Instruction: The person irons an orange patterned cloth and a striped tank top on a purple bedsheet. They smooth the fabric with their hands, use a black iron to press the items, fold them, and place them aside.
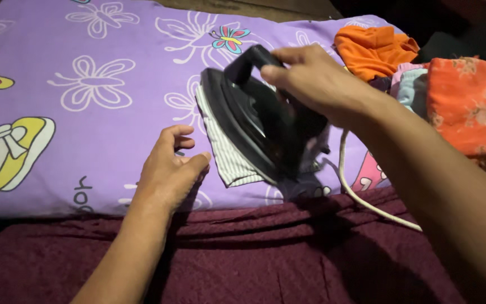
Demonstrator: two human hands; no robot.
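My right hand (316,81) grips the handle of a black clothes iron (254,121), which is tilted up over a small folded striped cloth (226,155). The cloth lies on a purple sheet (85,112) printed with white flowers and butterflies. My left hand (170,171) rests on the sheet just left of the cloth, fingers curled loosely and holding nothing, its thumb near the cloth's edge. The iron's white cord (361,197) trails down to the right.
A heap of clothes sits at the right: an orange garment (372,48), a pale blue piece (414,87) and an orange floral fabric (471,104). A dark maroon blanket (254,259) covers the near edge.
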